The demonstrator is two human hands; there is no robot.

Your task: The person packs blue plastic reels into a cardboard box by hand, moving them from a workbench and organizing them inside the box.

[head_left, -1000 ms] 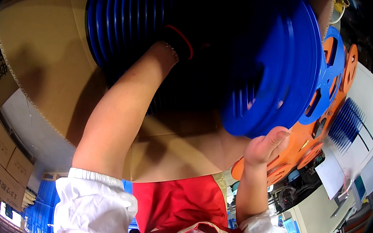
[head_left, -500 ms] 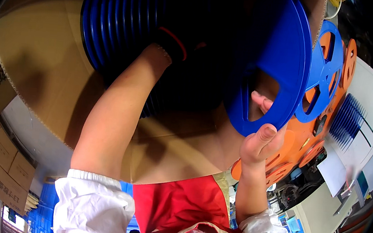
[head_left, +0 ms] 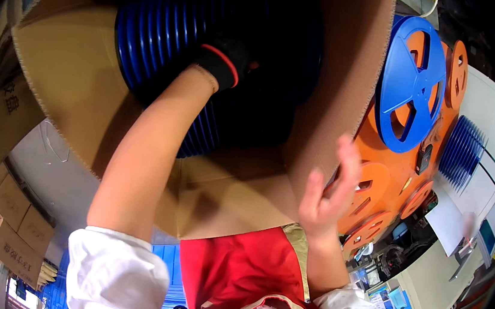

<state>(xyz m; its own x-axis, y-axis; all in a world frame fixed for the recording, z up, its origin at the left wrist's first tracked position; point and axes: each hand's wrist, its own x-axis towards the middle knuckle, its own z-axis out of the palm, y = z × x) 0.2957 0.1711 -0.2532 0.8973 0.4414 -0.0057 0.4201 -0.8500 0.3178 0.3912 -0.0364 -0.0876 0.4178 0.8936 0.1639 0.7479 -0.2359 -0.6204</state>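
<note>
A large cardboard box (head_left: 66, 75) opens in front of me, with a row of blue plastic reels (head_left: 154, 39) standing on edge inside. My left hand (head_left: 224, 61), in a dark glove with a red cuff, reaches into the box beside the reels. Deep shadow hides its fingers, so what it touches does not show. My bare right hand (head_left: 331, 193) is raised near the box's right wall, fingers apart and nothing in it. Right of the box, a blue reel (head_left: 408, 87) with cut-out windows leans against orange parts.
An orange machine or rack with round orange discs (head_left: 371, 179) stands close on the right. Beyond it, more blue reels (head_left: 464, 146) sit on a pale table (head_left: 493, 114). Stacked cartons (head_left: 12, 244) are at the lower left.
My right hand has come away from a large blue reel at the box's right side, which now shows only as a faint rim in shadow. More of the box's right wall shows.
</note>
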